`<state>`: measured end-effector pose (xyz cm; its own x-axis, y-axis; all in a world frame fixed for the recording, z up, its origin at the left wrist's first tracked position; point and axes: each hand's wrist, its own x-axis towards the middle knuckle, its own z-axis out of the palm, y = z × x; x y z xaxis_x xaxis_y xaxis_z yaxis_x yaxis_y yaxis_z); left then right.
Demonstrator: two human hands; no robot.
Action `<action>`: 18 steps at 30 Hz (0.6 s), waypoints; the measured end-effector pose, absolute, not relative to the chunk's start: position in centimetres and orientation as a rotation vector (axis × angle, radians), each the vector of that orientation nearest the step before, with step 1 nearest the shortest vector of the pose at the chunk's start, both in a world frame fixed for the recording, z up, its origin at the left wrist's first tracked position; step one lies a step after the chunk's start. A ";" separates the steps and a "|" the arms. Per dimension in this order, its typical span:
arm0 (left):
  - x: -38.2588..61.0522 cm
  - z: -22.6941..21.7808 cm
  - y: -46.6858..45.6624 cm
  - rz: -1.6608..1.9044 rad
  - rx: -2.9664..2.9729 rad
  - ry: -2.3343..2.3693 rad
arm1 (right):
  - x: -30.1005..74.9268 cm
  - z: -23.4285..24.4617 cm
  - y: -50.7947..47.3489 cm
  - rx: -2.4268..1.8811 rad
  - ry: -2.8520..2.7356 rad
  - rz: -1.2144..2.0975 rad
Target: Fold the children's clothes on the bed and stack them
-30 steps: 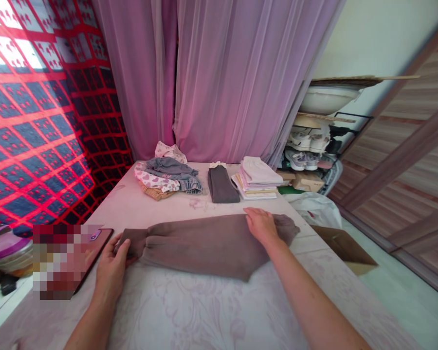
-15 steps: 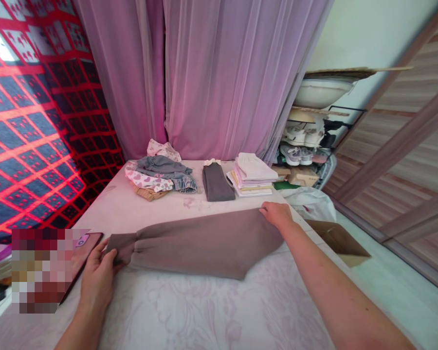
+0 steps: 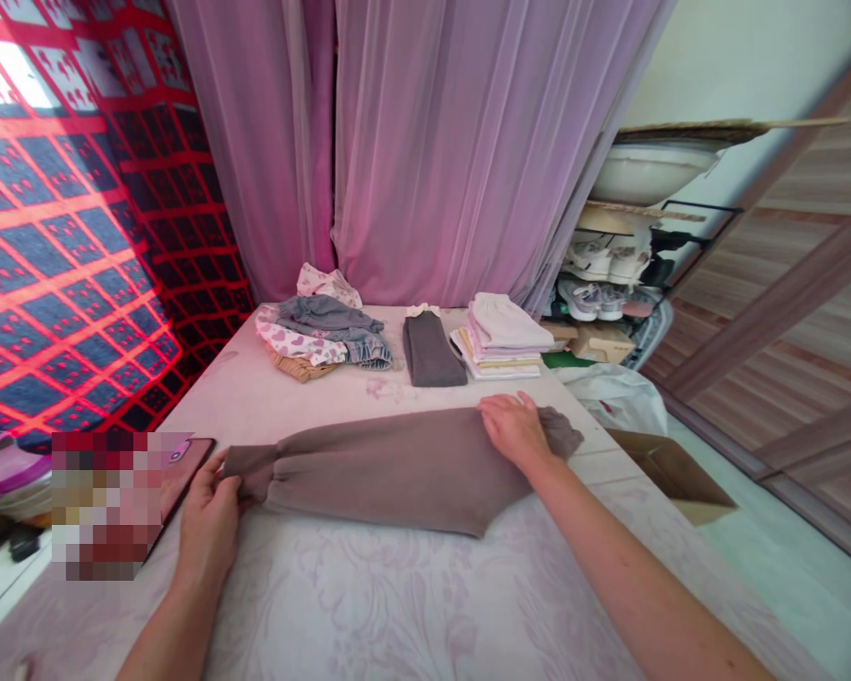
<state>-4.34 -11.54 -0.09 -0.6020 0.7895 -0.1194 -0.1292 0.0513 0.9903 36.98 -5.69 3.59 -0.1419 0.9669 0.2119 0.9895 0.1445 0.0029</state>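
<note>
Grey-brown pants (image 3: 390, 468) lie lengthwise across the bed, one leg over the other, with the gathered cuffs at the left and the waist end at the right. At the cuffs my left hand (image 3: 213, 501) is closed, thumb and fingers pinching the fabric. My right hand (image 3: 516, 430) rests on the pants near the waist, fingers stretched out and lying flat. Beyond it the bunched waist end pokes out to the right. Behind the pants is a folded dark grey garment (image 3: 432, 350) with a light frilled edge.
A stack of folded light clothes (image 3: 503, 331) stands at the back right, a loose heap of clothes (image 3: 326, 326) at the back left. A partly blurred phone (image 3: 188, 468) lies near the left edge. An open cardboard box (image 3: 670, 468) and a shoe rack (image 3: 602, 270) are off the right side.
My right hand has let go of the pants' top corner and moved left onto the fabric, now flat. The waist end is now bunched past it. My left hand keeps the cuffs.
</note>
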 end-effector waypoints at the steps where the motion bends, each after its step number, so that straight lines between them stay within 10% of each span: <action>1: -4.3 -0.1 -11.6 1.645 0.672 1.615 | 35.7 3.3 -6.1 -1.869 -2.298 -0.127; 18: -3.9 0.5 -11.8 1.675 0.579 1.549 | 24.7 0.3 -9.1 -1.875 -2.340 0.180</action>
<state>-3.86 -11.80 0.48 -0.6022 0.7804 -0.1683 -0.2283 0.0336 0.9730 24.69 -9.14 0.26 -0.2150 0.9761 0.0320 0.9597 0.2172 -0.1786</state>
